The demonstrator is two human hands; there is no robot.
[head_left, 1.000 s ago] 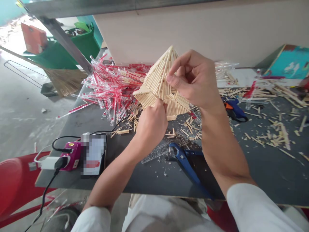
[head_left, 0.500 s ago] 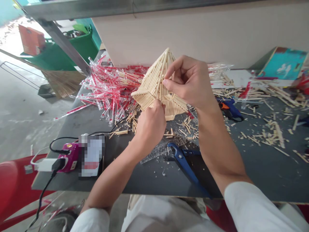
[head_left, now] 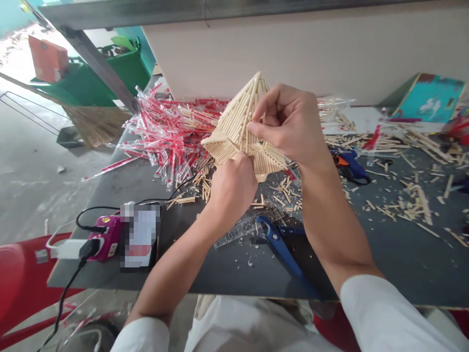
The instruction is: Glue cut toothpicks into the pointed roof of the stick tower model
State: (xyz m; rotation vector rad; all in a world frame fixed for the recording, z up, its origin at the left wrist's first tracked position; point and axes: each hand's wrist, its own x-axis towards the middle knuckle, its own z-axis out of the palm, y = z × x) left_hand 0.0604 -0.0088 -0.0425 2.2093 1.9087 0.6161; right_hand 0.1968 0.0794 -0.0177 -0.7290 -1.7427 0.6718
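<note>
A pointed model made of thin wooden sticks [head_left: 231,119] is held up over the table, its peak upward and a flared, pleated lower part below. My left hand [head_left: 234,186] is closed on its lower front edge, the fingertips partly hidden. My right hand [head_left: 293,124] has thumb and forefinger pinched together at the right side of the sloping face, on one of the wooden sticks there. Short stick offcuts [head_left: 286,193] lie under the model. Nearer me, a blue-handled cutter [head_left: 284,252] rests beside a clear ruler [head_left: 234,232].
Red-and-clear plastic wrappers [head_left: 172,132] are heaped at the back left. A phone [head_left: 141,237] and a purple power adapter [head_left: 107,237] with cables lie at the left. On the right are a blue glue gun [head_left: 351,166], scattered sticks and a turquoise box [head_left: 432,98].
The model and both hands have shifted very slightly to the right in view. The grip of each hand looks the same.
</note>
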